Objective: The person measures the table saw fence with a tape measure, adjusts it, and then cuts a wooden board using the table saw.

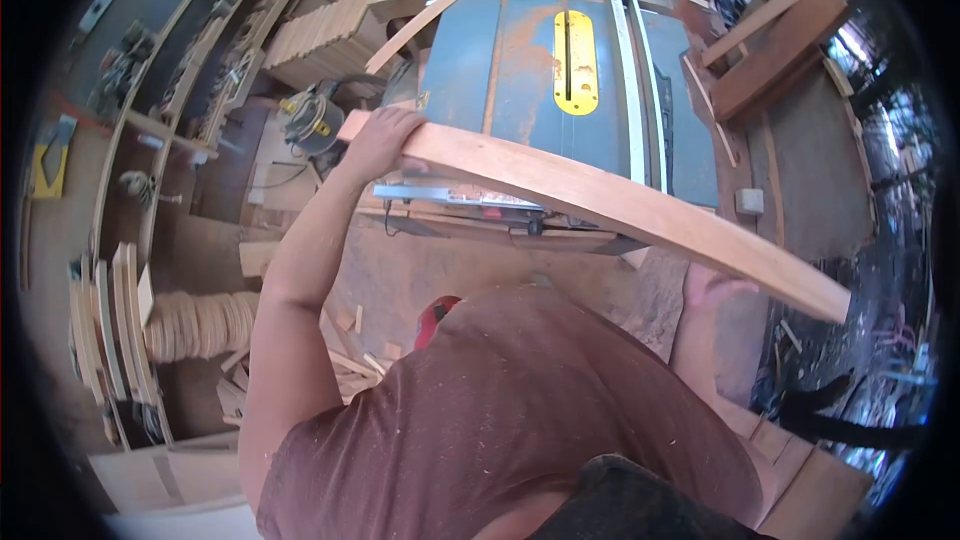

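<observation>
A long, thick wooden board [580,190] slants across the view in front of me, above the near edge of the table saw [460,50]. My left hand [385,140] is closed over the board's left end, its fingers wrapped across the top. Under the right part of the board, my right hand [712,286] supports it from below, with one digit stretched to the right and the other fingers partly hidden by the wood. The saw's yellow throat plate [575,65] and metal rip fence [628,90] show beyond the board.
A stack of wood strips [320,30] and a power tool [312,120] stand to the left. Shelves and curved wooden pieces [200,325] line the left side. At the right are brown beams [785,50] and a small white block [749,202]. Offcuts lie on the floor.
</observation>
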A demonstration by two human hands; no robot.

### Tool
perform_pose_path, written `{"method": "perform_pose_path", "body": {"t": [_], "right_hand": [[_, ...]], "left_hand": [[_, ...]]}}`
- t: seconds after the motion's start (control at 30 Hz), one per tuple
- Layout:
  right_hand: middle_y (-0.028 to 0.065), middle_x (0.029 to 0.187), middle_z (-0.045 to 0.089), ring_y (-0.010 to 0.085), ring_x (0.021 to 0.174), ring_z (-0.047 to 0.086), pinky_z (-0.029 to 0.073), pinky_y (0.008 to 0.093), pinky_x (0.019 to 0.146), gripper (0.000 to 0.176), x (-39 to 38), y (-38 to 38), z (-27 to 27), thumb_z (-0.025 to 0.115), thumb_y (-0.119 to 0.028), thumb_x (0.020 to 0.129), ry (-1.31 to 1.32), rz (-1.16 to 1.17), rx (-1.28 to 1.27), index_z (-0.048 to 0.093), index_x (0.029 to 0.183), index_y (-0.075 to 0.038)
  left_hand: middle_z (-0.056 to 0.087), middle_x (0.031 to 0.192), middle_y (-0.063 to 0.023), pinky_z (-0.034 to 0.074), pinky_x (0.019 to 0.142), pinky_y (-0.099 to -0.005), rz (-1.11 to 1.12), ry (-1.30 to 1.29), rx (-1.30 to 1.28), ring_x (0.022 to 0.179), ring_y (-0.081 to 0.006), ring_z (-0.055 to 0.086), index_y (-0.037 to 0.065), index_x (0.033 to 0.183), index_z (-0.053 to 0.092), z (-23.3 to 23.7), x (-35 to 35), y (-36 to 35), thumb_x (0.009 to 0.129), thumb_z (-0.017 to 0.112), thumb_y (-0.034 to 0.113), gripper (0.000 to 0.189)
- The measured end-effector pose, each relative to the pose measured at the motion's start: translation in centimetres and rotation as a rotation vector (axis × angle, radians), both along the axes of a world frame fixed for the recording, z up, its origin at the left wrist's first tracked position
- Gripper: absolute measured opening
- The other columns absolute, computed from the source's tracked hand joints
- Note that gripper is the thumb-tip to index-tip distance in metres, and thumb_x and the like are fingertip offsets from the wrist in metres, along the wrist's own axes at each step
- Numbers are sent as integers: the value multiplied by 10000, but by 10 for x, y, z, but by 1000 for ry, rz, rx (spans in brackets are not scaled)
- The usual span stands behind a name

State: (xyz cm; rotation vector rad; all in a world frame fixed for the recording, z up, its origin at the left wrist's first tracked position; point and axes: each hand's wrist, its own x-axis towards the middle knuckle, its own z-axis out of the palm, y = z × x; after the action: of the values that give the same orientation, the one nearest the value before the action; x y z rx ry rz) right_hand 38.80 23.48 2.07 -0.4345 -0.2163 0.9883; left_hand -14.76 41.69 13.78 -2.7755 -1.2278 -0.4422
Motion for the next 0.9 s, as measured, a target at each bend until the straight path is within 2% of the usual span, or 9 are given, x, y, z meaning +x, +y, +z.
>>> {"method": "perform_pose_path", "body": {"t": [0.2, 0.33, 0.4, 0.47, 0.57, 0.67, 0.73, 0.87, 0.9], "right_hand": [[62, 1509, 308, 272, 1397, 263, 164, 492, 1174, 1187, -96, -92, -31, 592, -826, 528, -29, -269, -91, 312, 1447, -129], [63, 1537, 261, 275, 1426, 217, 169, 504, 1188, 1253, -215, -122, -44, 716, -722, 416, 32, -352, -137, 302, 1455, -157], [67, 1537, 260, 285, 1416, 246, 215, 503, 1179, 1278, -259, -127, -58, 777, -645, 384, 61, -351, -122, 293, 1459, -152], [72, 1526, 285, 294, 1407, 266, 252, 494, 1168, 1235, -296, -116, -60, 815, -581, 422, 80, -348, -64, 305, 1454, -132], [74, 1499, 341, 289, 1399, 285, 256, 490, 1168, 1152, -338, -92, -85, 844, -505, 480, 124, -294, 9, 334, 1438, -120], [71, 1471, 390, 268, 1394, 303, 239, 478, 1176, 1075, -372, -47, -88, 859, -446, 524, 115, -316, 38, 367, 1422, -121], [71, 1468, 397, 251, 1374, 345, 244, 466, 1171, 1040, -385, -20, -91, 876, -404, 540, 113, -298, 18, 385, 1412, -124], [104, 1469, 392, 277, 1355, 376, 250, 456, 1159, 944, -400, 14, -99, 867, -352, 630, 82, -185, 0, 391, 1410, -114], [125, 1464, 394, 291, 1340, 394, 279, 454, 1141, 866, -401, 18, -101, 830, -323, 700, 39, -70, -28, 387, 1412, -108]], "left_hand": [[587, 1152, -124, 376, 979, -436, -399, 123, -67, 1126, -331, 517, 56, 1185, 547, -21, 34, 144, 589, 754, 536, 793], [587, 1197, -92, 368, 1017, -441, -553, 169, -93, 1174, -309, 505, 85, 1202, 549, -34, 51, 217, 556, 816, 405, 769], [585, 1213, -81, 360, 1031, -435, -587, 173, -53, 1199, -296, 494, 99, 1202, 553, -36, 60, 241, 531, 841, 333, 767], [562, 1257, -71, 352, 1037, -443, -613, 193, -80, 1235, -288, 469, 125, 1219, 546, -38, 62, 262, 534, 848, 281, 764], [451, 1397, -93, 306, 1061, -508, -372, 276, 139, 1304, -310, 405, 176, 1321, 488, -58, 60, 283, 603, 834, 249, 801], [410, 1434, -120, 272, 1072, -541, -513, 258, -53, 1328, -340, 375, 183, 1365, 456, -43, 60, 227, 671, 803, 332, 790], [430, 1410, -151, 255, 1071, -566, -760, 170, -78, 1334, -371, 360, 185, 1389, 438, -37, 59, 175, 734, 735, 454, 768], [512, 1315, -136, 245, 1071, -569, -815, -25, -71, 1309, -329, 399, 171, 1286, 537, -63, 68, 131, 806, 655, 478, 581], [549, 1252, -117, 235, 1075, -570, -699, -51, -97, 1283, -303, 426, 164, 1195, 585, -69, 73, 136, 831, 626, 467, 475]]}}
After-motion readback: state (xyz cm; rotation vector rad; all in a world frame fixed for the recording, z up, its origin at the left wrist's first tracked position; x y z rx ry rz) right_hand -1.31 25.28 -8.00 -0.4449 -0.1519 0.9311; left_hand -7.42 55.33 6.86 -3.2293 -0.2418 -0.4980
